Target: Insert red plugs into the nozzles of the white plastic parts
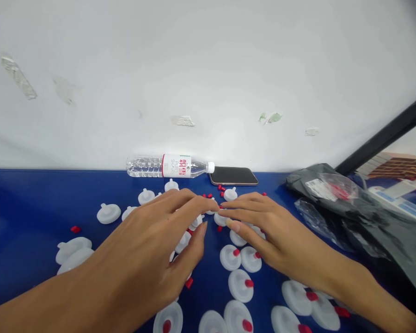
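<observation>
My left hand (pixel 159 236) reaches in from the lower left, palm down over the white discs, fingers extended and thumb apart. My right hand (pixel 266 222) comes from the right, also palm down with its fingers stretched out. The fingertips of both hands nearly meet above some discs and small red caps (pixel 222 188). Nothing shows held in either hand. Plain white discs with a small spout, such as one (pixel 108 213), lie around my left hand. Several discs fitted with a red cap, like this one (pixel 240 286), lie below and between the hands.
On the blue table (pixel 21 199), a clear bottle (pixel 176 166) lies on its side against the white wall (pixel 208 69). A dark phone (pixel 234 175) lies beside its cap. Grey plastic bags (pixel 374 217) cover the right side near a black bar (pixel 384 132).
</observation>
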The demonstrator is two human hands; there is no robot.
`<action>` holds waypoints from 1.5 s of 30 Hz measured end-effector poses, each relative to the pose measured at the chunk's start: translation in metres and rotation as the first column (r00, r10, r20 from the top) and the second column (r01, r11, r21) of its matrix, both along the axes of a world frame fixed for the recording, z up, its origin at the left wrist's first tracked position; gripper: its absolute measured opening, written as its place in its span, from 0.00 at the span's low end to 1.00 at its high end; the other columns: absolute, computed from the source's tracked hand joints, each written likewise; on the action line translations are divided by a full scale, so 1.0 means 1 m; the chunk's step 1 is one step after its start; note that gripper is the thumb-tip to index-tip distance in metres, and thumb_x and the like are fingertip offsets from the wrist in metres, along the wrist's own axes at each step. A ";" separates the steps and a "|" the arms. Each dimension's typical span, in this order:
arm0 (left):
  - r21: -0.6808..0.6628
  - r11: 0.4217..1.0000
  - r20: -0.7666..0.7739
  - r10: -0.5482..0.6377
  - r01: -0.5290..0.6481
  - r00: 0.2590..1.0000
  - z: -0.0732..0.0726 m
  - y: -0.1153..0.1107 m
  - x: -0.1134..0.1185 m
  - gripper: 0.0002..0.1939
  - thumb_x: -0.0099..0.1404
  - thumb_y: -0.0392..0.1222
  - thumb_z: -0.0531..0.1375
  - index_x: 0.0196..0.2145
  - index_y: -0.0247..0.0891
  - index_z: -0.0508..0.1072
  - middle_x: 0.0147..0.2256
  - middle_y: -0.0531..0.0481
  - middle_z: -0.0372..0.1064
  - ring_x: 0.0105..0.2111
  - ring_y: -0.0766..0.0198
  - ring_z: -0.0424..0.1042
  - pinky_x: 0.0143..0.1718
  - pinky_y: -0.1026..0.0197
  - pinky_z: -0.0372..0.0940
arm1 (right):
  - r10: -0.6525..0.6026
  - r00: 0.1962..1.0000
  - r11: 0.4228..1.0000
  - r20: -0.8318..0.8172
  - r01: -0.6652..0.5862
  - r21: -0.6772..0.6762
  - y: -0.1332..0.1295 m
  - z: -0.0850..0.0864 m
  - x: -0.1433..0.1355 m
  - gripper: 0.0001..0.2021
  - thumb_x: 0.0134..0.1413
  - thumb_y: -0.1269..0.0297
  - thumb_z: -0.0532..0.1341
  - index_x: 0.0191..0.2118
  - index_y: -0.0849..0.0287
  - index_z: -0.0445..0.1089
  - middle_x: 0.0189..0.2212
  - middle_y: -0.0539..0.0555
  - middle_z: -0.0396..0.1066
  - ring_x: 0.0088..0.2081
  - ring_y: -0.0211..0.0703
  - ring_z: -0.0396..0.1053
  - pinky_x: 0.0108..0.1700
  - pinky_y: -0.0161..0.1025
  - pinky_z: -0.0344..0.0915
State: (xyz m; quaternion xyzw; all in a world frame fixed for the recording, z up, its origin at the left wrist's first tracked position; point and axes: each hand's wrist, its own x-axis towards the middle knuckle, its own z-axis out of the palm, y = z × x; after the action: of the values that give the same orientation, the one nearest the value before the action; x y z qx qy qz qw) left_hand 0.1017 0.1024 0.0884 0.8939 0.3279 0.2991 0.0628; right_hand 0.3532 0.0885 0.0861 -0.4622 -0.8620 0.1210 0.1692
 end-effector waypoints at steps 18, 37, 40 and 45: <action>-0.007 0.999 0.072 0.046 -0.046 0.996 0.001 0.006 0.002 0.14 0.73 0.51 0.61 0.50 0.44 0.81 0.46 0.53 0.84 0.43 0.55 0.84 0.41 0.55 0.79 | -0.034 0.874 0.994 -0.485 -0.023 -0.111 -0.023 0.020 -0.012 0.14 0.76 0.58 0.55 0.53 0.42 0.78 0.54 0.41 0.79 0.56 0.36 0.75 0.60 0.33 0.68; 0.027 0.994 -0.041 0.108 -0.107 0.993 -0.007 0.008 -0.001 0.13 0.75 0.51 0.58 0.50 0.47 0.78 0.47 0.49 0.81 0.42 0.50 0.82 0.34 0.51 0.77 | 0.055 0.991 0.997 0.121 -0.047 -0.067 -0.004 -0.001 -0.009 0.14 0.78 0.61 0.51 0.49 0.51 0.75 0.47 0.46 0.80 0.54 0.44 0.70 0.67 0.55 0.48; -0.003 0.993 -0.054 0.114 -0.114 0.992 -0.009 0.008 0.000 0.13 0.75 0.51 0.57 0.50 0.47 0.78 0.46 0.49 0.80 0.42 0.50 0.81 0.34 0.49 0.77 | 0.043 0.991 0.997 0.128 -0.036 -0.064 -0.005 -0.001 -0.008 0.14 0.78 0.62 0.51 0.49 0.50 0.75 0.47 0.46 0.80 0.53 0.44 0.71 0.68 0.56 0.47; -0.012 0.995 -0.049 0.097 -0.097 0.994 -0.009 0.007 -0.001 0.13 0.75 0.51 0.57 0.50 0.47 0.78 0.46 0.50 0.80 0.43 0.51 0.80 0.37 0.49 0.76 | 0.047 0.987 0.998 0.152 -0.040 -0.048 -0.006 -0.001 -0.008 0.14 0.77 0.63 0.52 0.48 0.50 0.76 0.44 0.46 0.80 0.52 0.44 0.72 0.68 0.56 0.48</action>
State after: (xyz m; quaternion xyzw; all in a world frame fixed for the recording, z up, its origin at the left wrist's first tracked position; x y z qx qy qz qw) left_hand 0.1006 0.1095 0.0794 0.8834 0.3746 0.2775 0.0468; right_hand 0.3451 0.0825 0.0850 -0.4547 -0.8795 0.1082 0.0897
